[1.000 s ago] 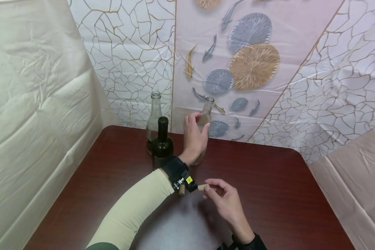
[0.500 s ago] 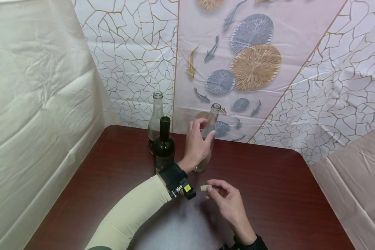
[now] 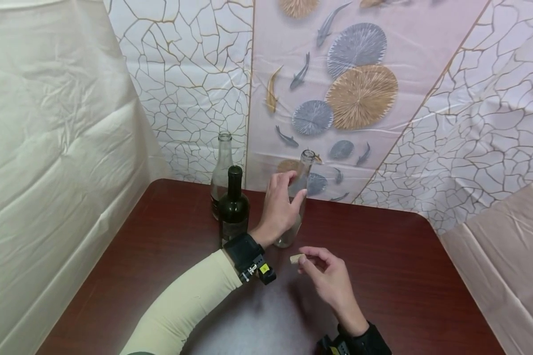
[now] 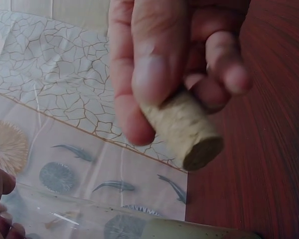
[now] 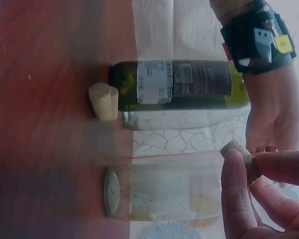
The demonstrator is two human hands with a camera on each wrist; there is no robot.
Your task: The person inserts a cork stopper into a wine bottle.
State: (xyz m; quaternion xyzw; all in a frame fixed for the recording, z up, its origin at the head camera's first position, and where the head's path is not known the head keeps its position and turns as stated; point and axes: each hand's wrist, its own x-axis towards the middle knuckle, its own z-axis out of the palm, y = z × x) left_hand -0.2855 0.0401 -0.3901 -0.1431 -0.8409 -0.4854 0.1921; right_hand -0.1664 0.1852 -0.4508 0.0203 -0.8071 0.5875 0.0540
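The right hand (image 3: 330,281) pinches a small cork (image 3: 296,258) between thumb and fingers, above the middle of the bench (image 3: 404,276). It looks light, dry and slightly springy, easily gripped by its sides. The left hand (image 3: 281,209) curls round a clear glass bottle (image 5: 162,194) just beyond, which leans right; that glass is probably smooth, heavier and breakable, best held round the body. Its mouth is uncovered, and I can make out no liquid inside. To its left stands a dark green bottle (image 3: 234,207), contents unclear, with loose corks (image 5: 101,102) near its base; behind it is a second clear bottle (image 3: 222,160), unstoppered.
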